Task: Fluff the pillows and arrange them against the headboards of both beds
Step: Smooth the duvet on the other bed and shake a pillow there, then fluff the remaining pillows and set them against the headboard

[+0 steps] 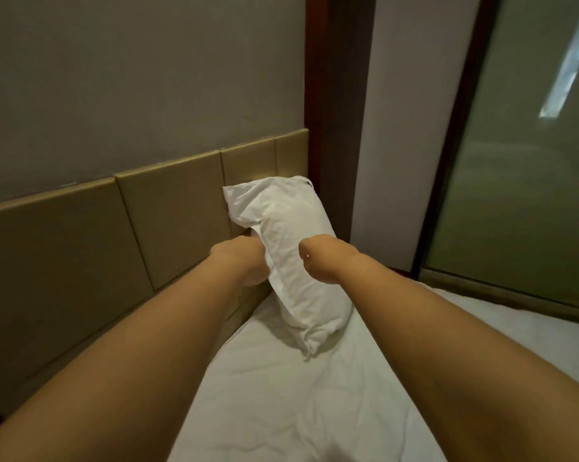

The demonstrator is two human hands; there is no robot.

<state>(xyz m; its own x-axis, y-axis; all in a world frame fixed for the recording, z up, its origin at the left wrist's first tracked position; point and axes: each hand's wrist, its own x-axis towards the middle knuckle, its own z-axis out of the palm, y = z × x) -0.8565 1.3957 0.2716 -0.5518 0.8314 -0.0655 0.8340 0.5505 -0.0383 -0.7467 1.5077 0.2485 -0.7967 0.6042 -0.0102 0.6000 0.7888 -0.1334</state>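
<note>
While we reach both arms toward 12 o'clock, pillow (299, 301) sits tilted on bed sheet (281, 411), leaning on headboard (168, 221) at its 9 o'clock side; left hand (240, 263) curls round pillow's 9 o'clock edge, holding it; right hand (318, 260) touches pillow face, fingers hidden; grip we cannot tell; glass panel (521, 195) at 2 o'clock.

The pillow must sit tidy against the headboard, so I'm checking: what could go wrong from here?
1. The pillow stands on its narrow end, gripped by the left hand and right hand; once released, it may topple onto the sheet.
2. It sits at the far end of the headboard, beside the dark wooden post, so it could end up off-centre.
3. Its loose case flap on top looks crumpled.
</note>
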